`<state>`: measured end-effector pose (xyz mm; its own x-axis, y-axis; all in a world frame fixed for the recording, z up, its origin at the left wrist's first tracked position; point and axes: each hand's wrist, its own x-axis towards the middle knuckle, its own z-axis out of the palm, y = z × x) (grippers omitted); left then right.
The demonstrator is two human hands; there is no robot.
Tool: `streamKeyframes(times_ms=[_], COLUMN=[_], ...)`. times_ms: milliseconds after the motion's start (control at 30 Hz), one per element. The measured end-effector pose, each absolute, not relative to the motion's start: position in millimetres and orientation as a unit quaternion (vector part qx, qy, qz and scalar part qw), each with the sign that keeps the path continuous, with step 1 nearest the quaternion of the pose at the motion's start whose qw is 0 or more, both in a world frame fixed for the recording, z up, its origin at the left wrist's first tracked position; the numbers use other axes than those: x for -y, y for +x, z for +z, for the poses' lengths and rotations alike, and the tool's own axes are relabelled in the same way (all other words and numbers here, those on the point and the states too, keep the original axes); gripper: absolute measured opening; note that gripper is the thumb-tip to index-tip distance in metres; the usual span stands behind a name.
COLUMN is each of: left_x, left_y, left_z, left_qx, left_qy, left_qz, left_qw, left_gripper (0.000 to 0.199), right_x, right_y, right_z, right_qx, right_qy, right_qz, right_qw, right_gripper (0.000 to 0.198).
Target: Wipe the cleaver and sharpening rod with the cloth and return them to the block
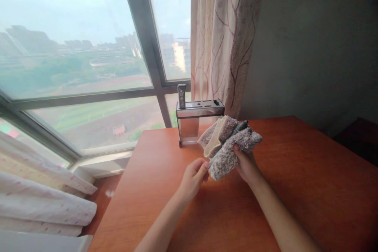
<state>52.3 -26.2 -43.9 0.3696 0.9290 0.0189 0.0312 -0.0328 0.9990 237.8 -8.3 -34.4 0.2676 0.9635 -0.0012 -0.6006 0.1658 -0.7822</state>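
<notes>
A fluffy grey-and-beige cloth point(226, 163) is folded around a long dark tool above the table. The tool's black ribbed handle point(241, 126) pokes out at the upper right; its narrow grey length is mostly covered, so its kind is unclear. My right hand point(245, 163) grips the cloth from the right, thumb on top. At the lower left end of the bundle, my left hand point(196, 173) is closed in a pinch, apparently on the tool's grey end. Just beyond the cloth stands a clear-sided knife block point(201, 109) with one grey handle point(181, 96) sticking up from its left slot.
The brown wooden table point(307, 173) reaches to the window point(88, 59) at the back left. A patterned curtain point(227, 39) hangs behind the knife block, beside a grey wall point(301, 55). Another curtain point(44, 197) hangs at the lower left.
</notes>
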Motion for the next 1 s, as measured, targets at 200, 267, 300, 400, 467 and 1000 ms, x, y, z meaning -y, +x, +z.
streamKeyframes(times_ms=[200, 267, 300, 400, 467, 1000], left_x=[23, 23, 24, 24, 25, 23], left_y=[45, 43, 43, 42, 42, 39], left_z=[-39, -38, -37, -36, -34, -39], left_qx=[-0.447, -0.447, -0.446, -0.44, -0.43, -0.436], left_qy=[0.642, 0.643, 0.644, 0.645, 0.637, 0.662], left_qz=[0.416, 0.403, 0.397, 0.374, 0.359, 0.342], left_qw=[0.464, 0.474, 0.478, 0.5, 0.529, 0.504], left_gripper=[0.033, 0.034, 0.036, 0.04, 0.042, 0.041], right_x=[5, 5, 5, 6, 7, 5], right_y=[241, 243, 244, 247, 248, 276], right_z=[-32, -31, -31, -30, -30, -17], right_qx=[0.248, 0.237, 0.233, 0.23, 0.227, 0.206], right_qy=[-0.377, -0.374, -0.369, -0.351, -0.34, -0.287], right_qz=[0.481, 0.486, 0.49, 0.518, 0.541, 0.521], right_qw=[0.752, 0.754, 0.754, 0.745, 0.735, 0.777], right_gripper=[0.046, 0.045, 0.044, 0.043, 0.042, 0.037])
